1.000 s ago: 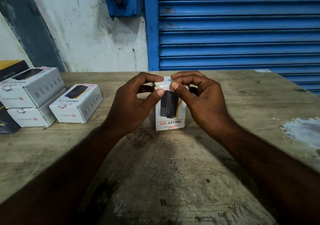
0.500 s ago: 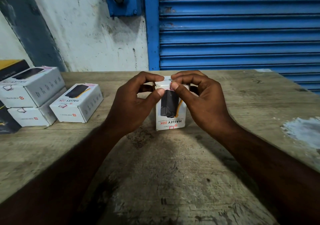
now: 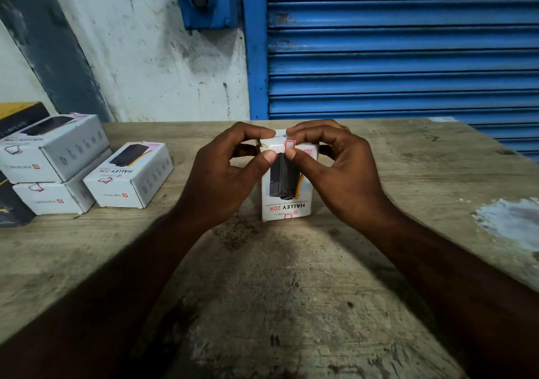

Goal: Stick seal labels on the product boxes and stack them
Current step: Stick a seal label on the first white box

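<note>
Both your left hand [image 3: 221, 174] and right hand [image 3: 341, 171] pinch the far end of the closed HALLEY 20K box [image 3: 287, 201] on the wooden table [image 3: 291, 291], thumbs by its red-edged seal label [image 3: 289, 145]. Farther left sits a stack of two boxes [image 3: 52, 151], also closed, with a third box [image 3: 128, 174] just beside it.

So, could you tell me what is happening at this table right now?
A person is sealing a white HALLEY 20K power bank box that stands on end on the wooden table. The left hand and right hand both grip its top end, with the thumbs at a red-edged seal label folded over the top edge. Three matching boxes lie at the left: a stack of two and a single box beside it.
</note>
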Demonstrator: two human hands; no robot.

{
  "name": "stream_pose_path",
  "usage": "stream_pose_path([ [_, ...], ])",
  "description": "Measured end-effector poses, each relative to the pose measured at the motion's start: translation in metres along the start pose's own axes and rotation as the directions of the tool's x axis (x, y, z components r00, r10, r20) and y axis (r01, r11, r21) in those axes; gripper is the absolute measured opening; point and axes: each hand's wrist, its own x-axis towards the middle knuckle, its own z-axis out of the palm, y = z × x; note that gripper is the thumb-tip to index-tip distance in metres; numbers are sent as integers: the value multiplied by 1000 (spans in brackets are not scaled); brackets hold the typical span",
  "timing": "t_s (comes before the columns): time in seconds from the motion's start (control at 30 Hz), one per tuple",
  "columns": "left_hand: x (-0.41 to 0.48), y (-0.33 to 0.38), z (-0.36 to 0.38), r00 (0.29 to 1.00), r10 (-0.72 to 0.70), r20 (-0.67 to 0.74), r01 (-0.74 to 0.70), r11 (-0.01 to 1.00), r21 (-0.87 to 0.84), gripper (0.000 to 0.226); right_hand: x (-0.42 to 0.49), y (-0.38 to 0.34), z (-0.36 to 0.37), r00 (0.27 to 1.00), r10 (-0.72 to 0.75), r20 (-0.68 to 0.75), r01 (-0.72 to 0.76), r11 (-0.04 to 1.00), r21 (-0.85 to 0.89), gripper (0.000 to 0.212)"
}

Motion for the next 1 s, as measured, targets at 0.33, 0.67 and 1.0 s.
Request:
stream_pose_path([
  [0.33,-1,2,0,1000,-3,8,3,1000,17,20,7,4,-7,999,-34,40,37,997,-73,11],
  [0.67,0,0,-1,1000,-4,19,4,1000,16,22,4,2,-5,1000,2,21,-1,999,-46,11],
  [1.0,1,-2,-2,1000,-8,29,7,1000,5,24,-1,3,3,999,8,-32,-7,999,38,11],
])
